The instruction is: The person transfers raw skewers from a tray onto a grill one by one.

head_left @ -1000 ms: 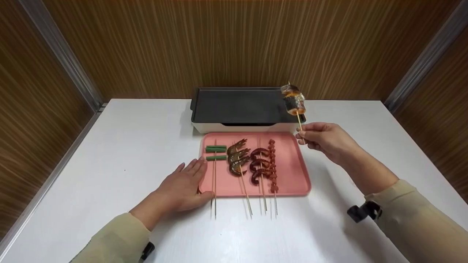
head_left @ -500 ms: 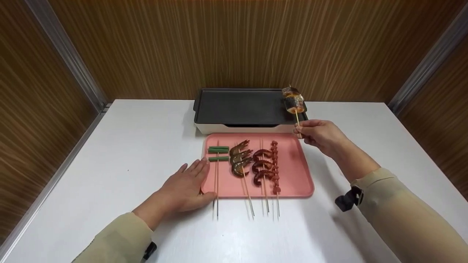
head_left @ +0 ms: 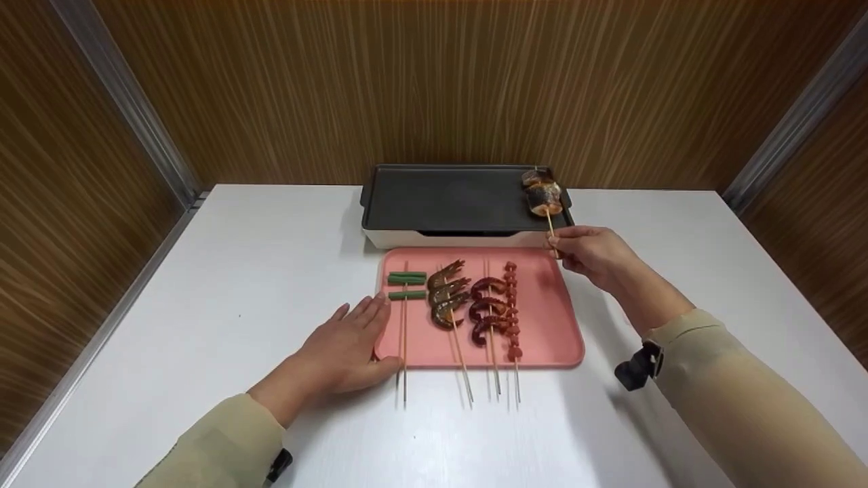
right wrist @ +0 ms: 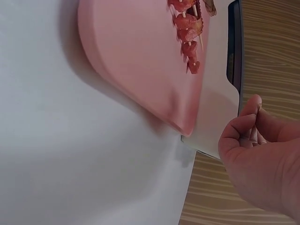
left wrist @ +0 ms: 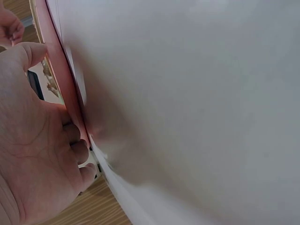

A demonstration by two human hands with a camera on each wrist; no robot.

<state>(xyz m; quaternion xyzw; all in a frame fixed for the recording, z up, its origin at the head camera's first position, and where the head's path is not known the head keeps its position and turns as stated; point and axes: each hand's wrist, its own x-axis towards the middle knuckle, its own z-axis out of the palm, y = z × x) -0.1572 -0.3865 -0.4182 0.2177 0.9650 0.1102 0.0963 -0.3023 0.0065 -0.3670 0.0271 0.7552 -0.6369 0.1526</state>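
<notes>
In the head view my right hand (head_left: 597, 254) pinches the stick of a fish skewer (head_left: 544, 198) between thumb and fingers. The skewer's dark-skinned chunks overlap the right end of the black griddle (head_left: 447, 196). At the left edge of the pink tray (head_left: 546, 318) my left hand (head_left: 342, 349) rests with its fingers extended; the thumb reaches toward a green vegetable skewer (head_left: 407, 295). Along the tray lie a shrimp skewer (head_left: 447, 313), a tentacle skewer (head_left: 488, 308) and a skewer of small red meat pieces (head_left: 513, 329). In the right wrist view the fish skewer is hidden.
The griddle has a white base (head_left: 393, 238) and stands directly behind the tray. Several stick ends jut over the tray's front rim. A white table (head_left: 285, 251) carries everything, with wood-grain panels (head_left: 434, 81) behind and at both sides.
My right hand has moved slightly forward and left, and the fish skewer has come down over the griddle's right end. The left hand stays at the tray's edge.
</notes>
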